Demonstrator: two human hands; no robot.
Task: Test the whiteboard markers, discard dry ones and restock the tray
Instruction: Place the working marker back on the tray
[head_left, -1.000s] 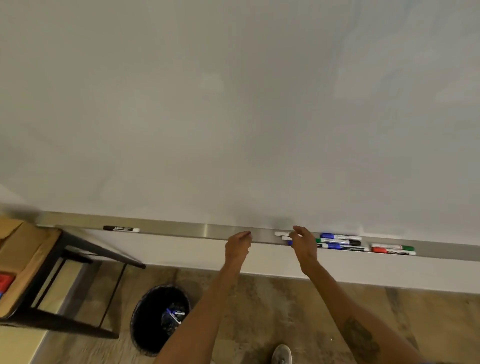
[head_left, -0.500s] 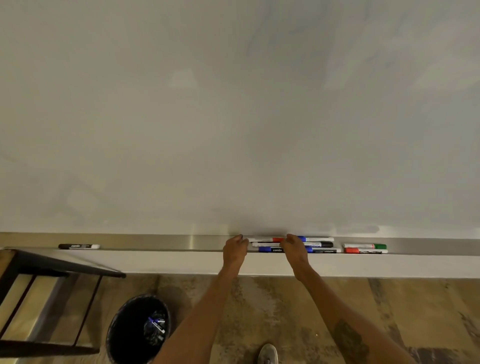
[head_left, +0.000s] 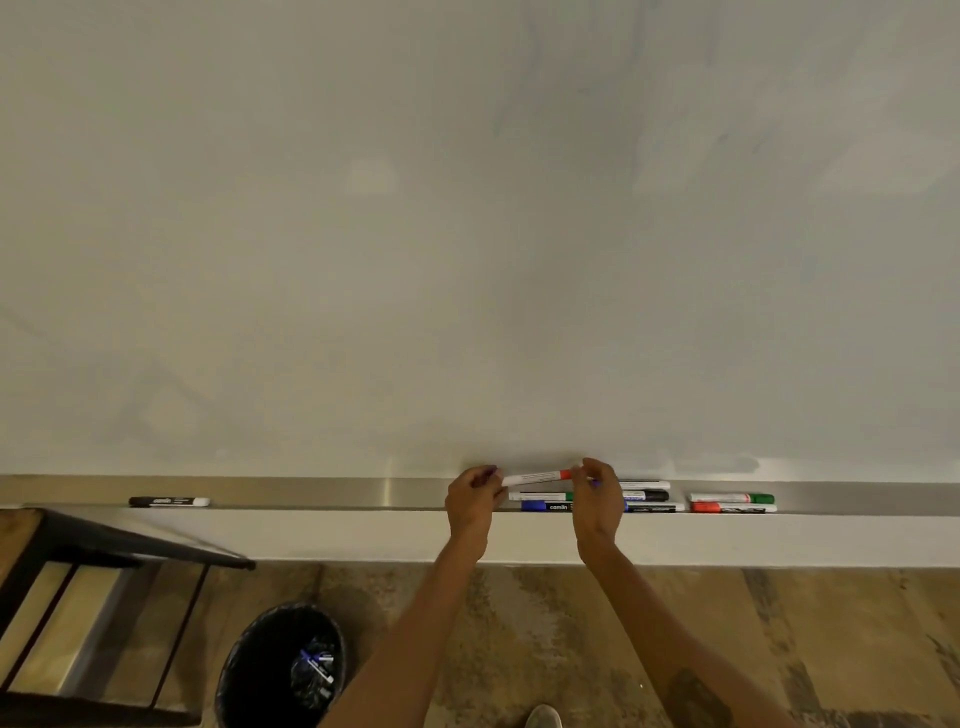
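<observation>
To your left stands a black-framed table (head_left: 130, 540); beneath you lies mottled wooden floor (head_left: 779, 623), your shoe tip (head_left: 543, 717) at the bottom.

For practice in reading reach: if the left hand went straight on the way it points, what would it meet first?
Likely the whiteboard just above the tray, though depth is unclear.

Both hands hold red marker (head_left: 537, 476) above tray (head_left: 311, 491).

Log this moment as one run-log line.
left hand: grips red marker barrel | right hand: pinches cap end | tray: other markers lying inside | bin: holds discards
</observation>
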